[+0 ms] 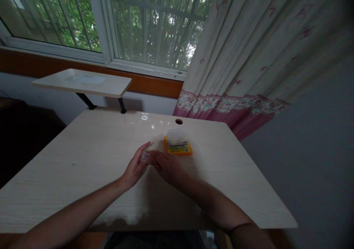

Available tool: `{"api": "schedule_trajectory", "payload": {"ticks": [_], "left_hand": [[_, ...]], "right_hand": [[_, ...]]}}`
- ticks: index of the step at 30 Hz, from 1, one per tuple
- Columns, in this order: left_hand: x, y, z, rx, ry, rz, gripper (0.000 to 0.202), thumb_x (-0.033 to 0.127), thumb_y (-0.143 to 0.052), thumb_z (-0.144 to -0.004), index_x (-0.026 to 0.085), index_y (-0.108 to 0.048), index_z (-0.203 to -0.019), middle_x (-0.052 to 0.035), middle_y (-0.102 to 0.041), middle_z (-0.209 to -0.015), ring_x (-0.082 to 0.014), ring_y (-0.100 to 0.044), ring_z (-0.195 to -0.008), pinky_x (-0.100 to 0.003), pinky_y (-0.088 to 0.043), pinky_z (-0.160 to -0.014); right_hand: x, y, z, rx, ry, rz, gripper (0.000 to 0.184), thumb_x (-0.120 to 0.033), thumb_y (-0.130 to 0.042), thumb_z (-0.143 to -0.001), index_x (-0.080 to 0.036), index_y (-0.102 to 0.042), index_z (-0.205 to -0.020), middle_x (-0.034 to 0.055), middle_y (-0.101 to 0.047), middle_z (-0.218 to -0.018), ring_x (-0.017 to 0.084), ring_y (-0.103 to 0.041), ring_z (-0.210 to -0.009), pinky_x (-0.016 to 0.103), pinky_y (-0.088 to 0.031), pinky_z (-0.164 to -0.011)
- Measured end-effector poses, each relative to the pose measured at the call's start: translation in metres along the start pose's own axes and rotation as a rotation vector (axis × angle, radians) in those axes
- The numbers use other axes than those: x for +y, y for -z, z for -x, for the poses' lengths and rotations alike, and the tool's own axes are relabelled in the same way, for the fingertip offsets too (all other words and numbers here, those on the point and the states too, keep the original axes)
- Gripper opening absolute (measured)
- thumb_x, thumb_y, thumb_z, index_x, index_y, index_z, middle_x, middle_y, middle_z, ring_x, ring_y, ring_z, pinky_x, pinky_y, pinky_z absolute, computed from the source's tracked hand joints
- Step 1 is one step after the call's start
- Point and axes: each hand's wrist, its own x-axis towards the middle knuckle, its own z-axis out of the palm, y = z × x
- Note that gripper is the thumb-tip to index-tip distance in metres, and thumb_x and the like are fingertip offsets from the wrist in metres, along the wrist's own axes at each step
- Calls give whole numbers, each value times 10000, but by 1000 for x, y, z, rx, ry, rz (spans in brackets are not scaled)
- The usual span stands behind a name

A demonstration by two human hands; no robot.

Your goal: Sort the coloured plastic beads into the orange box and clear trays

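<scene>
fingers of left hand [135,167] and right hand [166,167] pinch one small clear piece [145,157] between them, orange box [178,144] lying just beyond the right hand.

The flat wooden desk [96,160] is pale cream with thin grain lines. The small plastic box [178,146] is orange – clear lid, bright stripes inside. The long cloth curtain [249,57] is cream with pink marks and a pink flowery band
</scene>
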Motion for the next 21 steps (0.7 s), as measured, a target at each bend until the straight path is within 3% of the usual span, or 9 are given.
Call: {"api": "schedule_trajectory", "payload": {"ticks": [5,8,10,15,21], "left_hand": [[-6,3,-1,-63,-37,20,912,638,-674,-775,251,-311,-1517,-145,-384,-1527,-333,-447,-1342,-443,-379,-1112],[-4,2,-3,-123,74,168,884,566,-699,-792,337,-260,-1524,-116,-425,-1501,-305,-537,-1263,-439,-466,-1026],[0,0,-4,-121,160,281,805,507,-705,-811,363,-304,-1494,-100,-464,-1470,-281,-573,-1223,-426,-501,-981],[7,5,-9,-93,242,416,568,437,-721,-822,247,-541,-1326,-129,-563,-1368,-276,-583,-1214,-414,-489,-1003],[17,26,-15,-151,244,378,639,420,-791,-756,210,-578,-1320,-149,-615,-1316,-277,-624,-1165,-403,-504,-982]], "right_hand": [[3,11,-8,18,-119,9,269,-323,-437,-1013,-196,-670,-1057,62,-757,-919,178,-711,-782,270,-531,-694],[9,15,-11,86,-99,104,288,-356,-451,-1003,-200,-693,-993,80,-752,-883,196,-698,-755,298,-524,-698],[13,17,-12,125,-74,144,293,-362,-460,-998,-195,-700,-973,91,-750,-871,204,-691,-755,311,-522,-708],[22,20,-14,189,-106,117,298,-359,-478,-987,-207,-665,-1161,83,-746,-897,190,-684,-801,294,-520,-736],[26,35,-20,162,-330,-169,366,-367,-459,-980,-201,-599,-1274,10,-684,-701,132,-626,-585,241,-482,-588]]}}
